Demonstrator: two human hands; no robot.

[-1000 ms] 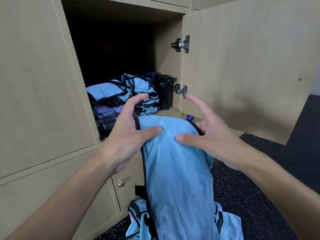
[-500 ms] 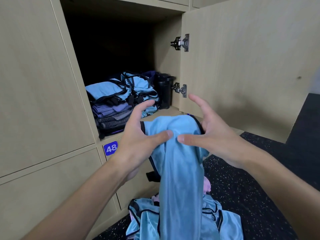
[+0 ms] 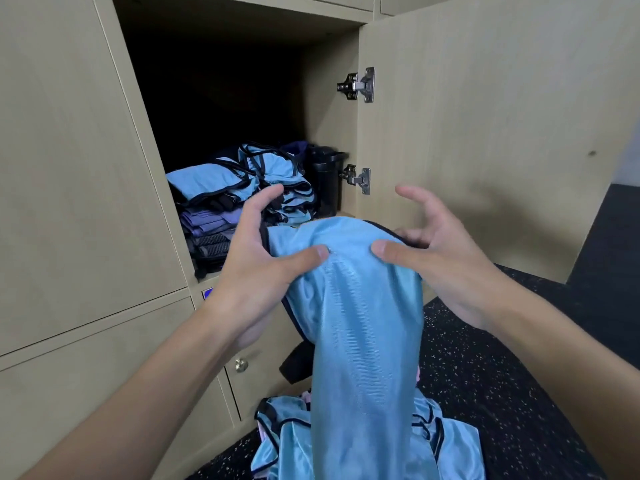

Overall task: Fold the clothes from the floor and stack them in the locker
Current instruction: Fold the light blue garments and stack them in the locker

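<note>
Folded pile [image 3: 221,192] in open locker [image 3: 329,133], far L. L hand [image 3: 263,271]: thumb on front of blue vest [image 3: 363,323], fingers behind, pinching top fold. Vest held up in front of locker, rest hanging down to loose clothes [image 3: 450,441] on floor. R hand [image 3: 446,261]: same pinch, pointer finger lifted. Prob v. light, soft, floppy, slick + shiny; likely slips. Best to grab at top fold nr black trim, both sides, so stays flat for folding.
</note>
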